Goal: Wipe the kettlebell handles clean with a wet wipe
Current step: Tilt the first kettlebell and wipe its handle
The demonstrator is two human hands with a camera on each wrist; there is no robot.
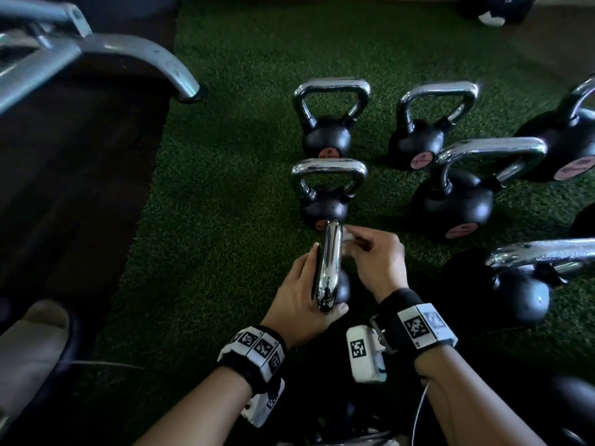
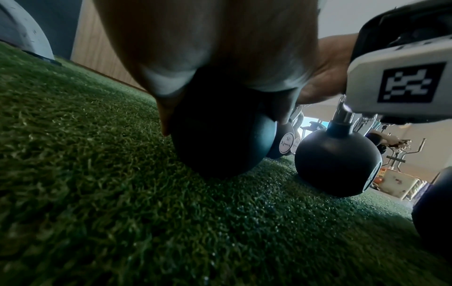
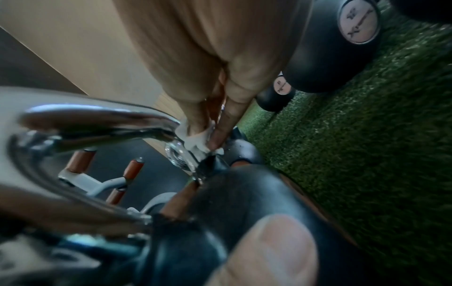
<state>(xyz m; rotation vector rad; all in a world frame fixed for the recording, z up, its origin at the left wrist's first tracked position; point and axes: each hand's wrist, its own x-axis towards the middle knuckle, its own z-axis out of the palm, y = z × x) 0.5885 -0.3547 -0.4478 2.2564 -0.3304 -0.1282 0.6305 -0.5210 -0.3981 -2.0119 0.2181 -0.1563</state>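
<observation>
Head view showed the left hand (image 1: 299,294) gripping the nearest kettlebell's chrome handle (image 1: 330,265) on green turf (image 1: 225,188), while the right hand (image 1: 375,259) pinched what looked like a wet wipe (image 1: 347,235) against its far end.

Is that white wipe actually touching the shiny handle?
Touching. The right wrist view shows the wet wipe, pinched by the right hand, pressed against the chrome handle.

Both forearms are bare. Each wrist wears a black fabric wristband (image 1: 399,313) carrying white blocks printed with black square-code markers (image 1: 417,327); a thin white cable (image 1: 418,410) trails from the right one.
</observation>
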